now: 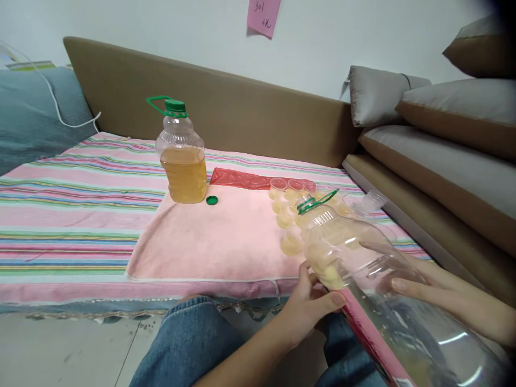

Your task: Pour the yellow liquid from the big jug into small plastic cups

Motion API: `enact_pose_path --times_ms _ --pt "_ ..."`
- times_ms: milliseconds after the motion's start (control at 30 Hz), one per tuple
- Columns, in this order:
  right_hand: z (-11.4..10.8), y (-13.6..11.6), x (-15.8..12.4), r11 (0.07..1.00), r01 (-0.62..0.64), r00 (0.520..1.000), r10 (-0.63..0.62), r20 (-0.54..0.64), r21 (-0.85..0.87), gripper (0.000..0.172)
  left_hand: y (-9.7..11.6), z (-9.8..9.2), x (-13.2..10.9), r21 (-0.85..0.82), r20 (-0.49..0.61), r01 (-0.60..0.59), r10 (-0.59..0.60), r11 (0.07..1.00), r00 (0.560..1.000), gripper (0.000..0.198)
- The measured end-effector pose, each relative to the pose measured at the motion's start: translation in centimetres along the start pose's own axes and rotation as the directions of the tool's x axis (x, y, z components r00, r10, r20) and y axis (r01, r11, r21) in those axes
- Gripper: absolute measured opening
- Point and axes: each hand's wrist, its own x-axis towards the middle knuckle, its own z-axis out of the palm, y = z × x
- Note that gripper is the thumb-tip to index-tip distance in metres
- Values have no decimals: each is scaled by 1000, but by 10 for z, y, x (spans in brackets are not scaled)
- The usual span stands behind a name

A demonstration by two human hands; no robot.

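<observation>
A large clear plastic bottle (pixel 363 252) lies tilted in front of me, its uncapped neck pointing up and to the left towards several clear plastic cups (pixel 291 243) of pale yellow liquid. Little liquid shows low in this bottle, and a green handle ring hangs at its neck. My left hand (pixel 308 306) grips its near side, thumb against the pink label. On the far side my right hand (pixel 439 295) supports the bottle, partly seen through the plastic. A loose green cap (pixel 212 200) rests on the pink cloth (pixel 209 242).
A second bottle (pixel 183 174), capped in green and more than half full of amber liquid, stands upright at left. Behind the cups lies a red plastic bag (pixel 242 179). Grey and brown cushions (pixel 439 145) are stacked at right. A brown backboard (pixel 226 107) borders the striped sheet (pixel 72 226).
</observation>
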Motion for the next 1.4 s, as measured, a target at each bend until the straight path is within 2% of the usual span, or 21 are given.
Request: enact_pose_path --times_ms 100,200,333,400,500,633,733,800,867,900,1000,1133,1267,1400 --pt "13 -15 1 988 60 996 -69 61 145 80 21 -8 -7 48 38 -67 65 997 997 83" --pt "27 -23 7 945 190 978 -205 27 266 76 39 -20 -17 137 13 -117 117 984 993 79" --pt "53 -34 18 851 335 941 -320 -107 404 75 57 -45 -28 286 -11 -240 254 928 967 76" --pt "69 -47 24 810 389 921 -342 -187 438 80 67 -60 -34 380 -67 -329 381 864 922 68" --pt "96 -74 35 731 458 889 -378 -258 506 84 85 -81 -44 492 -171 -447 587 747 791 53" --pt "139 -107 59 571 528 846 -418 -330 629 82 109 -100 -62 639 -242 -520 790 567 564 42" --pt "175 -123 82 460 577 808 -442 -389 675 89 119 -106 -73 754 -324 -471 883 458 341 31" --pt "200 -134 97 416 614 780 -448 -437 670 92 122 -108 -79 812 -376 -396 903 429 207 26" --pt "224 -147 112 389 654 751 -441 -492 649 93 123 -110 -84 839 -407 -343 905 423 120 26" --pt "235 -155 118 373 672 735 -439 -516 640 92 124 -110 -86 844 -414 -332 905 421 95 27" --pt "263 -179 138 306 708 696 -452 -558 636 92 125 -110 -90 850 -419 -325 906 414 58 31" --pt "290 -203 158 263 703 688 -485 -539 661 92 127 -113 -91 855 -461 -235 885 463 67 39" --pt "306 -210 164 293 695 690 -530 -493 657 100 127 -121 -90 801 -569 -169 818 575 85 46" --pt "311 -208 164 339 671 707 -560 -432 659 109 127 -128 -89 743 -639 -196 765 640 75 55"
